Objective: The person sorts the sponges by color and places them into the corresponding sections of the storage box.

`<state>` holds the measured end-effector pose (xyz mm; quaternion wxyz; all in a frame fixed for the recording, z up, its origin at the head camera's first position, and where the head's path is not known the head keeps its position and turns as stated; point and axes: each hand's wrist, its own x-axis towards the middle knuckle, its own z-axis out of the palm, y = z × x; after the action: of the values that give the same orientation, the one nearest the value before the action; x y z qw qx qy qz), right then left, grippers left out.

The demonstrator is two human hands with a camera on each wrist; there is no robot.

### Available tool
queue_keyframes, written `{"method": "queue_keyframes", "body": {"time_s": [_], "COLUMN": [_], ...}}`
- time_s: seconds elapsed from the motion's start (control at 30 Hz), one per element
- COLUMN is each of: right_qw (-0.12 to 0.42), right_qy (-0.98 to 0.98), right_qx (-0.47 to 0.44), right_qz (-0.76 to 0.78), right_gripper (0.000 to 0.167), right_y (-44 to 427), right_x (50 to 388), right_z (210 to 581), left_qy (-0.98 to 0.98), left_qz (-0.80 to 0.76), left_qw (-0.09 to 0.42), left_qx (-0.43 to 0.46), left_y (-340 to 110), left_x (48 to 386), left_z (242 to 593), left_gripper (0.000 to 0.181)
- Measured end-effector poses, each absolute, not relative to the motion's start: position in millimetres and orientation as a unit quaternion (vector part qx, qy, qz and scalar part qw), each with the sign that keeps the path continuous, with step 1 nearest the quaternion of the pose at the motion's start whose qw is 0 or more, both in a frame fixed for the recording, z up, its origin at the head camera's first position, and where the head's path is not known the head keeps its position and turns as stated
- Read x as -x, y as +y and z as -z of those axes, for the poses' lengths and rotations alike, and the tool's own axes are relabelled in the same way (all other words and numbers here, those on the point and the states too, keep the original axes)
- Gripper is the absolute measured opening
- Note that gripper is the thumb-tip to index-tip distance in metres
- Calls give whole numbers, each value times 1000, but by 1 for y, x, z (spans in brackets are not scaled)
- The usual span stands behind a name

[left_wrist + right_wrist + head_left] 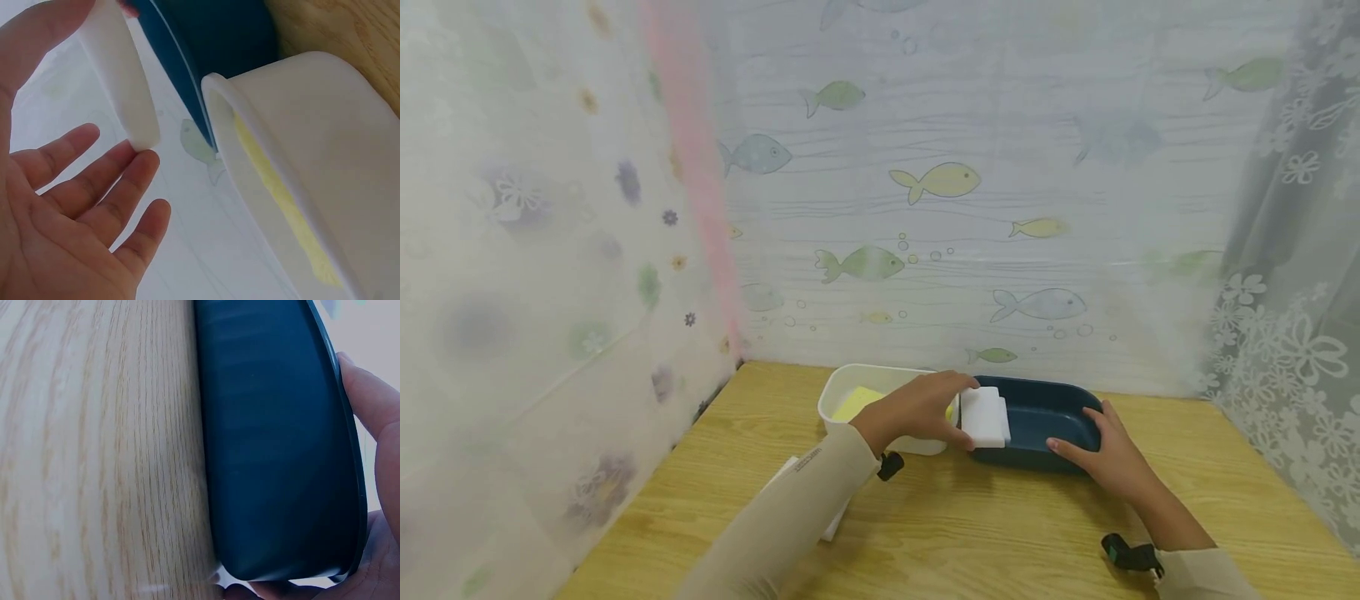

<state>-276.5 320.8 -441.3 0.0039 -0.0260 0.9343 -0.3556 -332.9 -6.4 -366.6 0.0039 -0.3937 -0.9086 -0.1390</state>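
My left hand [925, 408] pinches a thick white rectangular pad [982, 417] between thumb and fingertips, over the left end of a dark blue basin [1037, 462]. Whether the pad is folded cloth or sponge I cannot tell. In the left wrist view the pad [122, 75] appears as a smooth slab, clear of the blue basin [219, 31]. My right hand [1116, 458] grips the basin's right end, thumb at the near rim and fingers round the far side. Left of it stands a white basin [831, 400] holding something flat and yellow [859, 402].
Another white flat thing [835, 525] lies on the wooden table [970, 533], partly hidden under my left forearm. Behind the table hangs a curtain [865, 317] with fish drawings. Flowered curtains close off both sides. The two basins stand end to end near the back edge.
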Motion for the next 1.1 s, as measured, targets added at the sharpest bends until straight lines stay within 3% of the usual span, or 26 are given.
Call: {"method": "queue_keyframes", "body": {"time_s": [0.73, 1.1], "right_qw": [5, 11], "right_qy": [932, 934], "right_qx": [37, 30], "right_qz": [362, 356], "right_gripper": [116, 117], "right_y": [322, 321], "right_x": [275, 274], "right_z": [437, 440], "left_qy": [-931, -931], "left_qz": [57, 52], "left_qw": [-15, -23], "left_qx": [360, 360], "left_y": [27, 40], "left_x": [368, 367], "left_z": [372, 377], "left_gripper": [86, 83]}}
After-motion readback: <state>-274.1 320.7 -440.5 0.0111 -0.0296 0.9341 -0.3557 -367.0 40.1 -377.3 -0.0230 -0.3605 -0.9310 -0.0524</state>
